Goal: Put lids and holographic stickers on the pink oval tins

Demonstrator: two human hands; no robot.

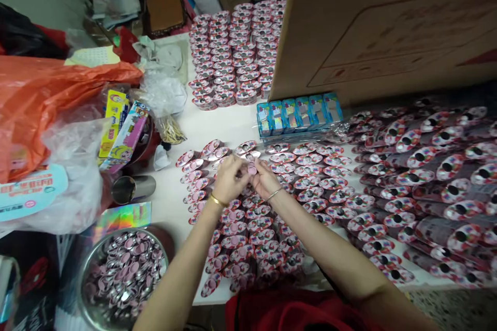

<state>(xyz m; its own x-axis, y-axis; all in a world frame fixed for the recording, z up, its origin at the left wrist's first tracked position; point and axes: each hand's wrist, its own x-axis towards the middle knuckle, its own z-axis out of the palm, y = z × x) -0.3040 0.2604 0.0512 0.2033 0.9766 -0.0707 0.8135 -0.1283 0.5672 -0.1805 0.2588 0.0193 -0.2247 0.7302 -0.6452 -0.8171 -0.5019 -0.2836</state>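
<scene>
My left hand (pixel 230 180) and my right hand (pixel 266 180) meet above rows of small packs with oval printed tops. A small pink round cap (pixel 252 170) shows between them, in the closed fingers of my right hand. The fingertips of my left hand are pinched close beside it; what they hold is hidden. Below my hands, several packs carry pink discs in their tops, such as the pack (pixel 234 241). Packs farther right, like this pack (pixel 407 141), show a dark round hole instead. At lower left stands a metal bowl (pixel 83 289) heaped with pink-faced caps (pixel 126 274).
A large cardboard box (pixel 380 26) stands at the back right, with wrapped blue boxes (pixel 297 115) before it. More packs (pixel 233 54) are lined up at the back. On the left are a metal cup (pixel 134 189), an orange plastic bag (pixel 58 98) and colourful cartons (pixel 126 137).
</scene>
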